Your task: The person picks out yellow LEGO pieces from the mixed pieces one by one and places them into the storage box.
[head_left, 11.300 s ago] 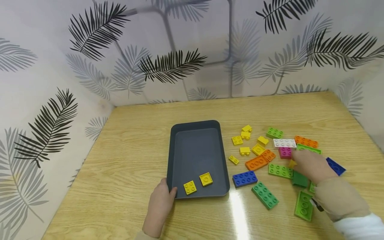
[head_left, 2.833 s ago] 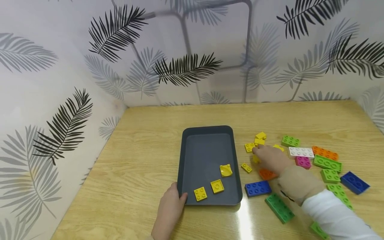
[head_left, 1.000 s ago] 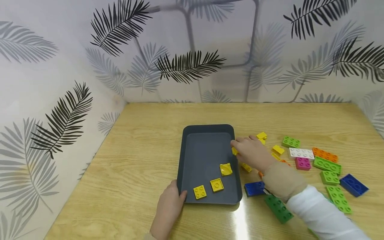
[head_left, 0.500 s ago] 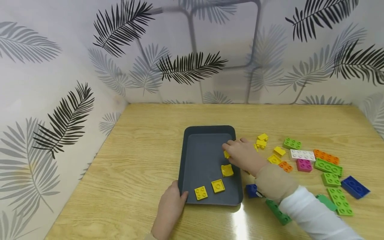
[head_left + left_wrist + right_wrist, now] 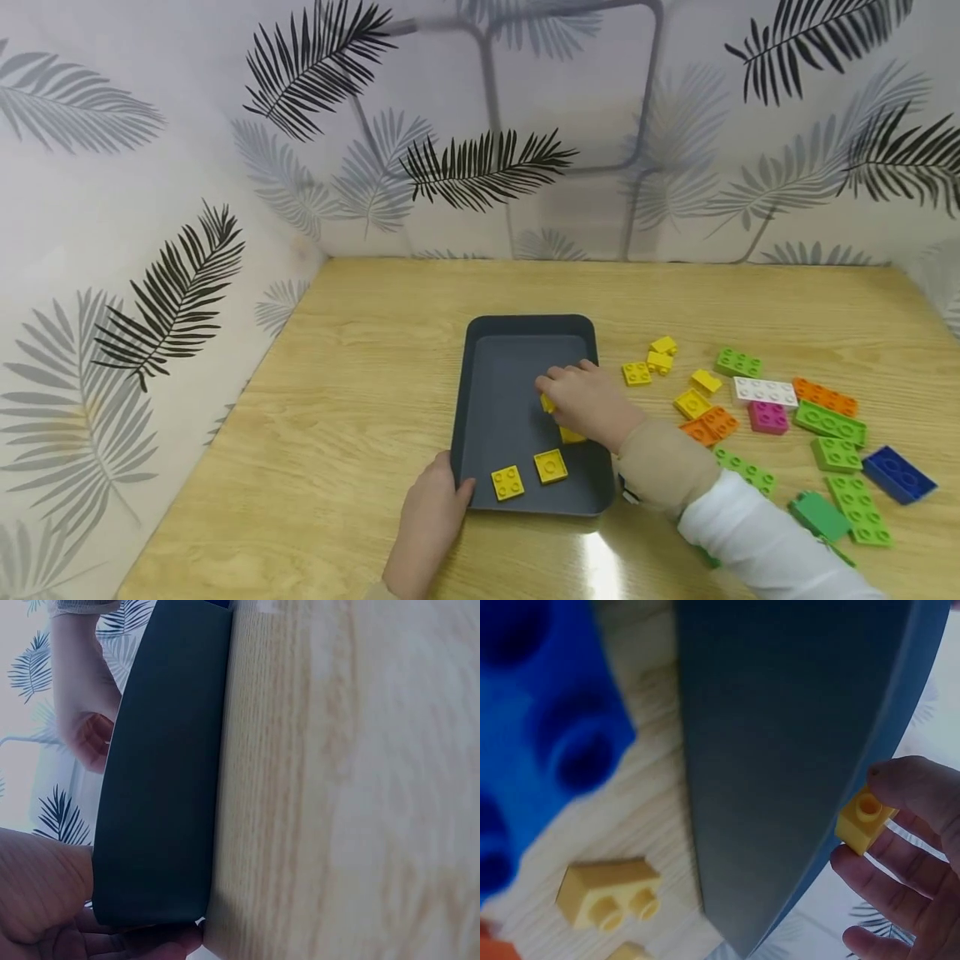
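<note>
My left hand grips the dark grey tray at its near left corner, thumb at the rim. In the left wrist view, its fingers wrap the end of the tray wall. Over the right part of the tray, my right hand pinches a small yellow toy brick. The right wrist view shows this brick between thumb and fingers, a stud facing out. Inside the tray lie a studded yellow brick, an upturned yellow one and a third, partly hidden by the right hand.
Right of the tray lie several yellow bricks, orange bricks, a white brick, a pink one and green bricks. A dark blue brick is farther right. Another blue brick looms close in the right wrist view.
A third yellow brick has come into the tray since the earliest frame. My right hand has taken another from the table and carried it left over the tray. My left hand keeps its grip.
</note>
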Available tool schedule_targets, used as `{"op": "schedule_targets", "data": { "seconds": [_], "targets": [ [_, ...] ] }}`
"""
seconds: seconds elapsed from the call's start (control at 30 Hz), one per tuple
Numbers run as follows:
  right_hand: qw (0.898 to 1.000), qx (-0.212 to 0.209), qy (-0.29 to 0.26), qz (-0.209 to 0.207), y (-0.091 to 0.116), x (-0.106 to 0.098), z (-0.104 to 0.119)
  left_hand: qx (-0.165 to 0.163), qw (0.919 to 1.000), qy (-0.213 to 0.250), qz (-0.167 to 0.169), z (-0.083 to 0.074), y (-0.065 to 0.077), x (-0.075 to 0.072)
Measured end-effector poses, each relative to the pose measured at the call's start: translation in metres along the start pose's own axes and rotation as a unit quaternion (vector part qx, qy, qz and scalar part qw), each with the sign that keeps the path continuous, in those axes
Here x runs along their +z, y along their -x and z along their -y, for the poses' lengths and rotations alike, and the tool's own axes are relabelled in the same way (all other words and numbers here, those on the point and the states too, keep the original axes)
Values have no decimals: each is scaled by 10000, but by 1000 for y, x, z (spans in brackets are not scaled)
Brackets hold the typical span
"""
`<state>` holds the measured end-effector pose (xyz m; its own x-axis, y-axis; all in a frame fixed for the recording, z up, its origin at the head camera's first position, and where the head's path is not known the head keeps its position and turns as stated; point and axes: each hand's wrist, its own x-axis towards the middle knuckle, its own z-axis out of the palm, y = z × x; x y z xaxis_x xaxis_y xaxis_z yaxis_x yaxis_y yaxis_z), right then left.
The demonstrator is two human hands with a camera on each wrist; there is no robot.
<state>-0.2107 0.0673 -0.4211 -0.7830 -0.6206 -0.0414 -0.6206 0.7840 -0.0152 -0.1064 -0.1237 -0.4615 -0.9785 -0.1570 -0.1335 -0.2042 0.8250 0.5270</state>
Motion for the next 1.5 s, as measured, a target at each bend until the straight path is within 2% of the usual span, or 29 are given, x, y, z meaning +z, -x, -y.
{"op": "schedule_targets", "data": {
  "seconds": [0.27,0.4,0.8,1.03,1.27,1.5],
  "targets": [
    [9988,-478,-12,-115,-3,7,13,-11,10000,-42,-22,-2,-1,-1],
    [9980,-620,108,4,-5,10,20,-16,10000,-60,6,-1,0,-1],
    [9954,-654,594,374,-10,19,29,57,10000,49,43,0,0,-2],
    [9945,-528,566,699,-12,22,30,78,9998,145,99,0,1,-3],
    [9944,-552,573,697,-10,21,28,96,9998,138,85,-1,1,-2],
    [9963,-589,485,396,-9,15,24,47,9999,91,84,0,0,-2]
  ]
}}
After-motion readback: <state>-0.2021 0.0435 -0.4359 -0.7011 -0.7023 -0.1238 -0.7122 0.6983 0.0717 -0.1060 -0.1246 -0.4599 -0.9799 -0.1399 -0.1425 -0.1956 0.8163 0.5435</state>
